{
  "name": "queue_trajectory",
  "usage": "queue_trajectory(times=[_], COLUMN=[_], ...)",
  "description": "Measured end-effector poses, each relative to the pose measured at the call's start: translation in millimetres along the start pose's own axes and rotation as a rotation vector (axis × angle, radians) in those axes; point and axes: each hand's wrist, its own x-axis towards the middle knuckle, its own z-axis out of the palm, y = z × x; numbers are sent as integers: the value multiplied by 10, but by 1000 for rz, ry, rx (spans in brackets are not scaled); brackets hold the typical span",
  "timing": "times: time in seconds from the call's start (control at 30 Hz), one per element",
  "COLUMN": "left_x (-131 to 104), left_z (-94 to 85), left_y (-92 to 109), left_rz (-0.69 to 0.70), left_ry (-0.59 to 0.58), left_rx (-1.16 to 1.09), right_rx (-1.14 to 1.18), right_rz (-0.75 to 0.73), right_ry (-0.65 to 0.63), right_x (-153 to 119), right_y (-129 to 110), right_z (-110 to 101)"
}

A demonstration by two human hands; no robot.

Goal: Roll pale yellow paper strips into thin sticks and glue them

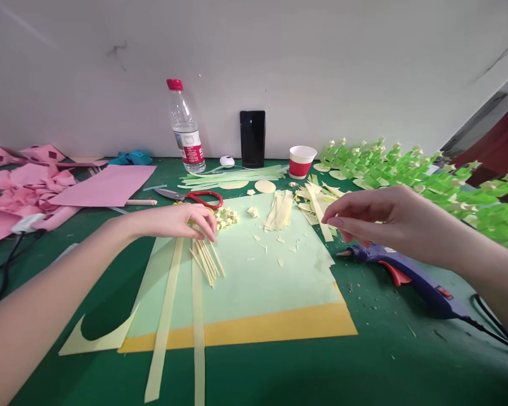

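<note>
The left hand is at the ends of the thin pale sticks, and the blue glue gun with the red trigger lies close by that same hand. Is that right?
Not quite: in the head view, the blue glue gun lies close by the right hand. The left hand is indeed at the ends of the thin pale sticks.

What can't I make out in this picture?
All from the head view:
Far ends of some thin sticks: behind the left fingers.
Near end of one long paper strip: cut off by the bottom edge.
Floor of the cup: behind its near side.
Fine print on the bottle: too small.
Whether the right fingers touch the pale strip: they overlap here.
</note>
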Motion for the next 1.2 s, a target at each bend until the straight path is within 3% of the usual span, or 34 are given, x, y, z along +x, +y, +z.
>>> queue_trajectory(times=[0.43,0.9,1.2], left_x=[-117,-323,-372], left_z=[42,220,276], left_y=[125,-26,-65], left_rz=[-46,-23,-3], left_ry=[195,143,196], left_rx=[56,78,92], right_rx=[-24,-15,-42], right_rz=[-56,-77,13], right_ry=[-52,-39,-68], right_x=[60,105,-10], right_y=[76,157,-37], right_z=[-16,5,-28])
